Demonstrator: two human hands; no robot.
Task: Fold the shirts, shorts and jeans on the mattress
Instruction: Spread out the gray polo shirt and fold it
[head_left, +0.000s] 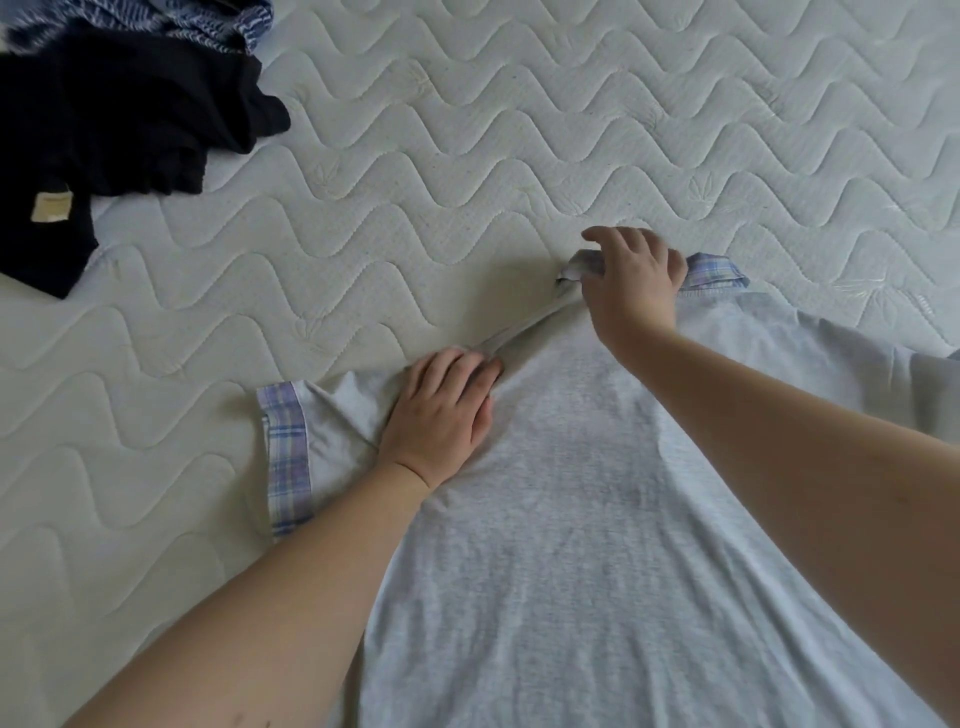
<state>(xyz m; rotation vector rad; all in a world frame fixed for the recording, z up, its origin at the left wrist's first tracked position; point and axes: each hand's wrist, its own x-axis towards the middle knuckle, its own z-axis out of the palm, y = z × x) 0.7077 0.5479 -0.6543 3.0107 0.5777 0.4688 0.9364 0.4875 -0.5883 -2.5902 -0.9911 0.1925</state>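
now grey shirt (582, 493) lies flat on mattress (467, 130), collar far from me. my left hand (441, 410) presses shoulder, fingers straight; right hand (631, 280) pinches collar (714, 270). risk: pulling collar unevenly skews shoulder line, fold goes crooked.

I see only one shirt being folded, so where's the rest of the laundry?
In the head view, a black garment lies crumpled at the mattress's far left corner, a blue patterned one behind it, apart from the grey shirt.
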